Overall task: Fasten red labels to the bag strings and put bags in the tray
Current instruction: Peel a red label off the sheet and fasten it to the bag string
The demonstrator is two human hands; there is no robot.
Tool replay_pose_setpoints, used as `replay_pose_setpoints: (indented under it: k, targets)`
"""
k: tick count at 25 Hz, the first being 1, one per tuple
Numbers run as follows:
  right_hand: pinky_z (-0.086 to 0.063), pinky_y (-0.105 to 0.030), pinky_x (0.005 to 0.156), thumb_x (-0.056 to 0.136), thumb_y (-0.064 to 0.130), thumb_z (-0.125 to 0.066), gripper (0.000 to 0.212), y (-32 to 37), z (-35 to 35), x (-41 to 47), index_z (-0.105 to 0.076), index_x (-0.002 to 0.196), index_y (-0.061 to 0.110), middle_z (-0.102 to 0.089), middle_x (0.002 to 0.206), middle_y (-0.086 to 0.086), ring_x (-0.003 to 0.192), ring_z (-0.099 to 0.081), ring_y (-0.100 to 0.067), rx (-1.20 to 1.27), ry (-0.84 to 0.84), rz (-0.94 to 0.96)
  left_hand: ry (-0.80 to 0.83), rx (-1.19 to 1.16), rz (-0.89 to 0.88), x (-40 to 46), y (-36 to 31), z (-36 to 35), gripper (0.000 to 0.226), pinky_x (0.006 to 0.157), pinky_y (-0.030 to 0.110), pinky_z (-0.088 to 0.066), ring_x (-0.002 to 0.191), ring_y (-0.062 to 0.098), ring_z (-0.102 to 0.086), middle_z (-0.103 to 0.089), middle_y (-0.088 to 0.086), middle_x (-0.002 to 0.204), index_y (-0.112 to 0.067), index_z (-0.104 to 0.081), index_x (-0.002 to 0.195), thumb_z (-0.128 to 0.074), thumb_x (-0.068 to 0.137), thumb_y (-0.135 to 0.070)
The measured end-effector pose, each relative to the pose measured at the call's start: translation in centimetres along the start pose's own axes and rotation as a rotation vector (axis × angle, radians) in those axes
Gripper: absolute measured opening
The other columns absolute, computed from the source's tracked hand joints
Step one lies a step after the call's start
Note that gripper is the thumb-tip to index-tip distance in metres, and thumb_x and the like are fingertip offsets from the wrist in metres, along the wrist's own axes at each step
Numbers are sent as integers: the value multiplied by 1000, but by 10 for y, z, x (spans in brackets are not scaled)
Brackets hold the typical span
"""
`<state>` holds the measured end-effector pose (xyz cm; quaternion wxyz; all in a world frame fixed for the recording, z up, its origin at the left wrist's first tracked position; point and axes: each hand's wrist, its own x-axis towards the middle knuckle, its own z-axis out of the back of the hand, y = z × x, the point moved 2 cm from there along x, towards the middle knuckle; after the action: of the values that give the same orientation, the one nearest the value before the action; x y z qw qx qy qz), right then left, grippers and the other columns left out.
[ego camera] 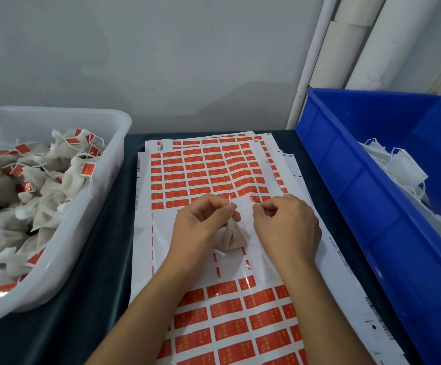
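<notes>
Dark table [103,259], bag [230,237] upright, string [229,204] pinched by left hand [201,225]

Dark tablecloth [103,233], white pipes [345,48] at back rt, grey wall [161,48].

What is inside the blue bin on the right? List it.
The blue bin holds a heap of white bags with strings, none showing a red label. Its near wall and the frame edge hide the bin's floor and the rest of the heap.

Place: small packing workshop
Evidence: label sheets [214,175] stacked on a dark table [90,259]
Beside sheets: white tray [103,180] of tagged bags left, blue bin [358,193] right
</notes>
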<state>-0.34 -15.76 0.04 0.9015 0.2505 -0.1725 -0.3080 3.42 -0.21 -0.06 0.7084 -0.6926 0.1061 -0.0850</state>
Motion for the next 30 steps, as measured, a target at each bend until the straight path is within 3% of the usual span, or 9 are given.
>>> replay_pose_setpoints:
  k: [10, 20, 23, 27, 30]
  targets:
    - [-61, -36, 86, 96, 53, -60, 33, 0, 0, 3, -72, 114, 28, -73, 117, 7, 88, -71, -16, -58, -17, 40, 1, -3, 3, 0, 0, 0, 13, 103, 48, -57, 96, 21, -73, -79, -4, 93, -20, -77, 92, -67, 100, -23]
    - [-53, -36, 97, 100, 49, -52, 40, -3, -5, 5, -58, 130, 22, -64, 128, 1, 107, -62, -18, -133, -75, 88, -5, 3, -4, -1, -2, -1, 13, 100, 45, -58, 93, 18, -74, -78, -7, 92, -21, -76, 91, -67, 100, -22]
    - [-55, -37, 95, 101, 48, -50, 38, -6, -4, 7, -55, 129, 21, -64, 127, 1, 106, -63, -18, -116, -82, 61, -28, 33, -58, 0, -2, -1, 13, 93, 34, -60, 94, 12, -73, -77, -11, 93, -22, -75, 92, -66, 101, -21]
    - [-53, -29, 78, 103, 48, -47, 34, -10, -1, 11, -50, 124, 21, -66, 120, 1, 87, -62, -13, -64, -100, 18, -111, 158, -106, 4, 0, -1, 10, 71, 6, -53, 96, -4, -67, -73, -18, 96, -27, -72, 93, -67, 101, -29]
    - [-50, -24, 70, 103, 48, -43, 33, -12, 3, 13, -47, 122, 21, -66, 117, 0, 81, -60, -10, 18, -126, -25, -157, 173, -97, 6, 3, 0, 11, 66, 1, -47, 93, -6, -65, -72, -15, 97, -27, -70, 92, -67, 101, -32]
